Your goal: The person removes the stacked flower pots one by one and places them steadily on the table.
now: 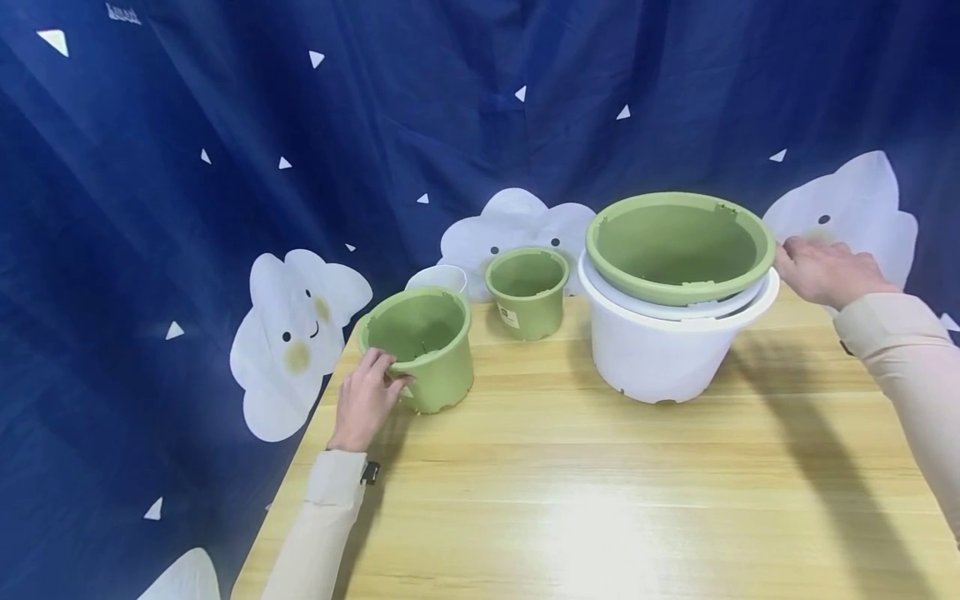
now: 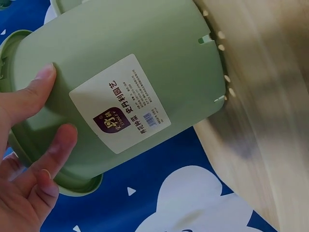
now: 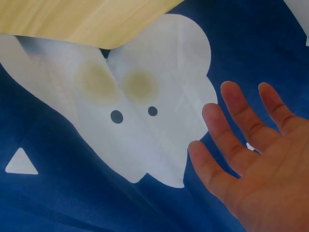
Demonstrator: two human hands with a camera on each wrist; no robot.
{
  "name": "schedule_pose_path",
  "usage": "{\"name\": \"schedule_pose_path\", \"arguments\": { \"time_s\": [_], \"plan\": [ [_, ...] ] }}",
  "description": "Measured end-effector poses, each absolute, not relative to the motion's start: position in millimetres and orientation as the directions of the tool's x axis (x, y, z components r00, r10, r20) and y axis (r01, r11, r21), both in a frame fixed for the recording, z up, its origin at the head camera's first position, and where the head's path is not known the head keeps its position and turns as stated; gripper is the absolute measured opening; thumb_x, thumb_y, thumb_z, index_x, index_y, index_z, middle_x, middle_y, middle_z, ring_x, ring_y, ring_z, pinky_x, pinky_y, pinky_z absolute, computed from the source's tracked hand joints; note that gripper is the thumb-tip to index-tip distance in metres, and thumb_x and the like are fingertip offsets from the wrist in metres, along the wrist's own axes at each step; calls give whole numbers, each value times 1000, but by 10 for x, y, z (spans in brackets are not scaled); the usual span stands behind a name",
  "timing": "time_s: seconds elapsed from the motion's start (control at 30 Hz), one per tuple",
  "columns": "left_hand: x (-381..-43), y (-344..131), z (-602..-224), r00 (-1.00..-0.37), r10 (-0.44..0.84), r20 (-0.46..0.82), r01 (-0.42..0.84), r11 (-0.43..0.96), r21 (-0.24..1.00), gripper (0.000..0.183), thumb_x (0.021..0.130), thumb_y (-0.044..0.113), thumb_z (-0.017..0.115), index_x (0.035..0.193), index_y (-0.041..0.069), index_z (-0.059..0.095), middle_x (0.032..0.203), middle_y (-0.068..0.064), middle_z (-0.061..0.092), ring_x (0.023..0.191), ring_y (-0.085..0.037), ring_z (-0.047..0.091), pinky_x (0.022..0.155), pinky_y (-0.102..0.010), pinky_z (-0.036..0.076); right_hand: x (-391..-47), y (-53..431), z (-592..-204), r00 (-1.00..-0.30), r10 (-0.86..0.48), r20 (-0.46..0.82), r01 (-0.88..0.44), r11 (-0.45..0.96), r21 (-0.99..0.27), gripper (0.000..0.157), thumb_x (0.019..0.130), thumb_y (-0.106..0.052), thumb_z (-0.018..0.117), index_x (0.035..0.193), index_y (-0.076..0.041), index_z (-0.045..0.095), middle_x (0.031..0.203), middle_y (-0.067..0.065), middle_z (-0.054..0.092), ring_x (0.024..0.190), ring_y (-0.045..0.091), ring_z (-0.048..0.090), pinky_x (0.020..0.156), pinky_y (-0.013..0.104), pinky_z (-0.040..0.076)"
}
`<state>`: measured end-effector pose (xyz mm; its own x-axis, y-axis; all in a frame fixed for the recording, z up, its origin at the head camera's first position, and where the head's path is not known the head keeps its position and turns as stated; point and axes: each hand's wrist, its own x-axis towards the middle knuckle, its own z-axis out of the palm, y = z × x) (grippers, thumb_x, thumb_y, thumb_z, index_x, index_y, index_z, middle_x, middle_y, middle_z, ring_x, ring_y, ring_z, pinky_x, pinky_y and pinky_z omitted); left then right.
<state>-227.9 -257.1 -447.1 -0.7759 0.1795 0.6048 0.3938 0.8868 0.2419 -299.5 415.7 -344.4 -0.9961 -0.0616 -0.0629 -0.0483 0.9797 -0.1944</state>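
Observation:
My left hand [image 1: 366, 398] is at the near rim of a green plastic flowerpot [image 1: 442, 379] standing at the table's left. In the left wrist view the thumb and fingers [image 2: 60, 145] lie loosely against its outer wall, below a white label [image 2: 120, 104]; whether they press on it is unclear. On the right, a large green flowerpot [image 1: 675, 287] sits nested in white flowerpots [image 1: 660, 358]. Beside its right rim is my right hand [image 1: 832, 271]; the right wrist view shows its fingers [image 3: 219, 128] spread, holding nothing. The thumb is hidden there.
Toward the back edge of the wooden table [image 1: 510, 483] stands a smaller green flowerpot [image 1: 536, 317]. A white flowerpot [image 1: 442, 275] shows partly behind the left green one. A blue curtain [image 1: 397, 108] with white clouds hangs close behind and left of the table.

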Motion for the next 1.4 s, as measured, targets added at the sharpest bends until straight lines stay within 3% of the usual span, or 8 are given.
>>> {"name": "schedule_pose_path", "arguments": {
  "time_s": [0.27, 0.5, 0.6, 0.77, 0.87, 1.1, 1.4],
  "plan": [
    [-2248, -2601, -4537, -770, 171, 615, 397, 883, 251, 38, 77, 20, 91, 102, 0, 71, 101, -11, 65, 75, -25, 71, 64, -40, 62, -3001, 4138, -3426, -996, -66, -63, -53, 979, -195, 84, 105, -62, 5, 132, 6, 45, 134, 41, 49, 113, 68, 47, 73, 72, 42],
    [-2221, -2623, -4496, -808, 181, 560, 374, 892, 253, 37, 80, 21, 89, 106, 3, 70, 102, -9, 63, 75, -22, 70, 63, -40, 61, -3006, 4130, -3419, -996, -66, -57, -53, 980, -194, 83, 105, -61, 5, 130, 6, 47, 136, 41, 49, 114, 69, 46, 75, 75, 42],
    [-2215, -2627, -4425, -838, 197, 508, 356, 904, 237, 43, 82, 34, 88, 107, 5, 69, 101, -7, 64, 72, -21, 68, 60, -40, 58, -3008, 4133, -3418, -996, -63, -69, -49, 980, -192, 84, 104, -62, 4, 130, 6, 46, 137, 41, 48, 115, 68, 46, 76, 75, 41],
    [-2199, -2604, -4204, -915, 207, 347, 289, 935, 205, 68, 82, 65, 79, 120, 10, 68, 111, -6, 68, 74, -21, 66, 60, -39, 54, -3006, 4132, -3410, -996, -59, -73, -44, 981, -190, 83, 104, -61, 4, 131, 6, 46, 138, 42, 46, 115, 69, 45, 77, 76, 41],
    [-2189, -2561, -4041, -937, 189, 294, 256, 944, 209, 74, 82, 71, 73, 124, 11, 67, 116, -7, 69, 78, -24, 68, 62, -42, 55, -3000, 4119, -3408, -996, -60, -71, -46, 980, -191, 83, 104, -62, 5, 130, 5, 47, 137, 41, 48, 114, 68, 46, 76, 74, 41],
    [-2371, -2334, -3626, -878, 189, 440, 324, 911, 254, 60, 92, 68, 64, 117, 13, 70, 115, -4, 72, 91, -28, 71, 76, -53, 57, -2974, 4122, -3390, -994, -53, -92, -35, 982, -187, 84, 104, -61, 3, 135, 6, 43, 141, 43, 43, 117, 69, 43, 80, 78, 40],
    [-2685, -1708, -3130, -796, 293, 530, 492, 823, 284, 41, 98, 53, 64, 113, 15, 72, 105, 0, 69, 78, -16, 64, 68, -44, 54, -2983, 4116, -3387, -993, -55, -101, -37, 983, -180, 85, 104, -62, 4, 136, 7, 43, 142, 43, 43, 117, 70, 43, 81, 78, 39]
  ]
}}
